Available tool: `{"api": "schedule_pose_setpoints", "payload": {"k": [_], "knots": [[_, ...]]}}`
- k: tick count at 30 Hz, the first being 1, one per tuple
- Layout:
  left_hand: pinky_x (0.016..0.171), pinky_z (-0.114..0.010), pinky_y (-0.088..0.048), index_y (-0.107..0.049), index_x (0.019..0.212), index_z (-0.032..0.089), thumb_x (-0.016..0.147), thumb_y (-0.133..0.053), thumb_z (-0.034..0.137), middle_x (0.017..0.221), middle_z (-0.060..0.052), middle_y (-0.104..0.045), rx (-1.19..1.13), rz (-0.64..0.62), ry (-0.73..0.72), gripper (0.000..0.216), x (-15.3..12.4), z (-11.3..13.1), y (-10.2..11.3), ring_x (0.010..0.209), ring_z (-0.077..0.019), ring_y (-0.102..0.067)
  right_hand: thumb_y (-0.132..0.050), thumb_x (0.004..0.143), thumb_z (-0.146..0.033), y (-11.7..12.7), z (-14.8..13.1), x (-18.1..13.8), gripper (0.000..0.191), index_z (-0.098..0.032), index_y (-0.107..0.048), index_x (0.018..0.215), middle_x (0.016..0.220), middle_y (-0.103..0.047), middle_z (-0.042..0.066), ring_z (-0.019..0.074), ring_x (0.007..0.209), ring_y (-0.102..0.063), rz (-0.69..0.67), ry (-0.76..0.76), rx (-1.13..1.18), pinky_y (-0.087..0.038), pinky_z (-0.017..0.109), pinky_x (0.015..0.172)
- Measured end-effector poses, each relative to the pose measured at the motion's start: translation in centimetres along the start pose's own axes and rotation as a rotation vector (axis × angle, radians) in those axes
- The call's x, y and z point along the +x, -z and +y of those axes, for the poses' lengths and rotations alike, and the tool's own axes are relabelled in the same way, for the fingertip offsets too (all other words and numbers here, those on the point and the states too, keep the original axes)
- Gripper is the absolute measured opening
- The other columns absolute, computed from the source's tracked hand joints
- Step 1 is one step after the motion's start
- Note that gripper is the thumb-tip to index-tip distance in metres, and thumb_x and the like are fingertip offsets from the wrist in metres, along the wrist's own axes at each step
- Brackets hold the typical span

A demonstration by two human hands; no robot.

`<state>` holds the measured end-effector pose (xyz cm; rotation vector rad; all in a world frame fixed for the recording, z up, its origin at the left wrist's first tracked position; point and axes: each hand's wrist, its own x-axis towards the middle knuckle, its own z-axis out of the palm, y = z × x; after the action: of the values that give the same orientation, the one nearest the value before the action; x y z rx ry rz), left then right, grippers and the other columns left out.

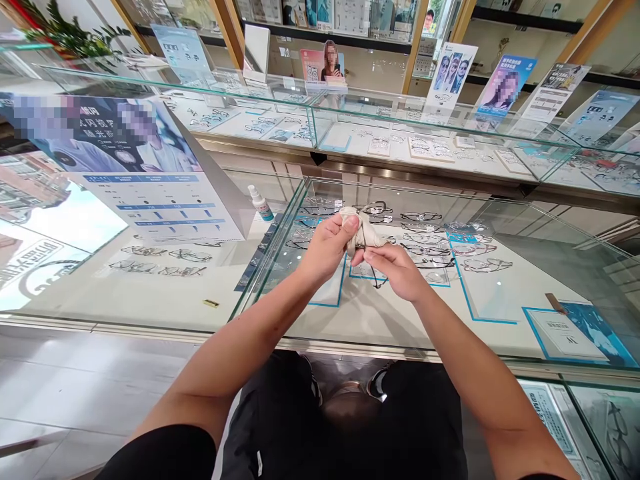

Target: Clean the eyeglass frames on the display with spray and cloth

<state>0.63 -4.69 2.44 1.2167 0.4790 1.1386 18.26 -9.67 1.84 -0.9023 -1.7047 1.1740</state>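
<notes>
Above the glass display case, my left hand point(327, 247) is closed around a cream cloth point(369, 235), its thumb pressed on top. A pair of eyeglasses is folded into this cloth. One dark temple arm point(377, 279) of the eyeglasses hangs below my fingers, while the lenses are hidden. From the right, my right hand point(397, 268) pinches the eyeglasses and the lower edge of the cloth between thumb and fingers. The two hands nearly touch. Rows of other eyeglasses point(423, 217) lie under the glass just behind and beneath them.
Left of my hands, a white spray bottle point(260, 202) stands beside a large folded advertising card point(150, 173). A small yellow piece point(211, 303) lies near the counter's front edge. Another glass case point(370, 123) with card stands runs along behind. My knees are below the counter edge.
</notes>
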Motion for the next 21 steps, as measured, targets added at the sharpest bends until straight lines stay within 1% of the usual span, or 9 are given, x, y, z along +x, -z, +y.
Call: {"api": "schedule_pose_setpoints", "payload": {"k": [3, 5, 6, 8, 10, 13, 15, 17, 21], "knots": [[0.059, -0.026, -0.046, -0.068, 0.086, 0.015, 0.090, -0.078, 0.067, 0.066, -0.002, -0.065, -0.046, -0.036, 0.061, 0.053, 0.3, 0.2, 0.5, 0.057, -0.0134, -0.060, -0.063, 0.103, -0.058, 0.3, 0.2, 0.0, 0.042, -0.023, -0.086, 0.096, 0.097, -0.078, 0.005, 0.0243, 0.097, -0.065, 0.032, 0.008, 0.051, -0.048, 0.037, 0.095], [0.067, -0.026, -0.050, -0.070, 0.096, 0.015, 0.083, -0.088, 0.059, 0.078, -0.004, -0.071, -0.086, -0.066, 0.085, 0.049, 0.4, 0.4, 0.7, 0.070, -0.0159, -0.067, -0.065, 0.102, -0.058, 0.7, 0.4, 0.1, 0.040, -0.024, -0.086, 0.096, 0.101, -0.079, 0.006, 0.0255, 0.103, -0.066, 0.073, 0.006, 0.111, -0.049, 0.038, 0.099], [0.069, -0.026, -0.051, -0.071, 0.102, 0.016, 0.081, -0.092, 0.054, 0.081, -0.003, -0.072, -0.094, -0.084, 0.092, 0.048, 0.4, 0.5, 0.7, 0.073, -0.0159, -0.067, -0.066, 0.101, -0.058, 0.8, 0.6, 0.1, 0.040, -0.024, -0.086, 0.095, 0.101, -0.079, 0.006, 0.0258, 0.104, -0.066, 0.086, 0.002, 0.137, -0.049, 0.038, 0.100], [0.067, -0.025, -0.048, -0.070, 0.106, 0.018, 0.081, -0.094, 0.045, 0.076, 0.000, -0.070, -0.074, -0.119, 0.084, 0.045, 0.2, 0.4, 0.6, 0.068, -0.0138, -0.064, -0.067, 0.100, -0.059, 0.9, 0.7, 0.1, 0.040, -0.024, -0.085, 0.095, 0.101, -0.078, 0.006, 0.0260, 0.104, -0.066, 0.079, -0.007, 0.153, -0.050, 0.039, 0.101], [0.062, -0.024, -0.044, -0.068, 0.100, 0.018, 0.086, -0.090, 0.045, 0.067, 0.002, -0.066, -0.024, -0.121, 0.039, 0.038, 0.0, 0.3, 0.4, 0.058, -0.0114, -0.059, -0.066, 0.100, -0.060, 0.7, 0.6, 0.1, 0.042, -0.023, -0.085, 0.093, 0.098, -0.077, 0.006, 0.0259, 0.102, -0.066, 0.047, -0.016, 0.115, -0.049, 0.039, 0.100], [0.055, -0.025, -0.039, -0.066, 0.090, 0.017, 0.094, -0.078, 0.057, 0.058, 0.001, -0.064, 0.023, -0.078, -0.016, 0.042, -0.2, 0.0, 0.1, 0.047, -0.0106, -0.053, -0.062, 0.102, -0.061, 0.2, 0.5, 0.0, 0.046, -0.022, -0.084, 0.092, 0.092, -0.075, 0.006, 0.0249, 0.096, -0.065, 0.014, -0.017, 0.029, -0.048, 0.039, 0.097], [0.054, -0.025, -0.039, -0.066, 0.084, 0.017, 0.097, -0.071, 0.064, 0.054, 0.001, -0.060, 0.016, -0.051, 0.007, 0.050, -0.2, -0.2, 0.0, 0.046, -0.0109, -0.052, -0.061, 0.103, -0.060, 0.0, 0.5, 0.0, 0.046, -0.022, -0.084, 0.093, 0.092, -0.074, 0.005, 0.0242, 0.094, -0.064, 0.010, -0.015, 0.007, -0.047, 0.038, 0.095], [0.057, -0.025, -0.044, -0.067, 0.082, 0.016, 0.096, -0.071, 0.066, 0.057, 0.000, -0.062, -0.026, -0.010, 0.050, 0.052, 0.1, -0.3, 0.1, 0.052, -0.0120, -0.057, -0.062, 0.104, -0.058, 0.2, 0.5, 0.1, 0.043, -0.023, -0.084, 0.096, 0.097, -0.076, 0.006, 0.0245, 0.097, -0.064, 0.015, -0.014, 0.016, -0.047, 0.038, 0.097], [0.073, -0.027, -0.056, -0.073, 0.095, 0.014, 0.088, -0.082, 0.063, 0.080, -0.004, -0.074, -0.148, 0.103, 0.088, 0.050, 0.9, -0.7, 0.8, 0.076, -0.0167, -0.070, -0.064, 0.103, -0.054, 1.2, 0.6, 0.3, 0.037, -0.025, -0.086, 0.097, 0.104, -0.075, 0.007, 0.0270, 0.109, -0.064, 0.092, 0.047, 0.079, -0.047, 0.040, 0.105]]}}
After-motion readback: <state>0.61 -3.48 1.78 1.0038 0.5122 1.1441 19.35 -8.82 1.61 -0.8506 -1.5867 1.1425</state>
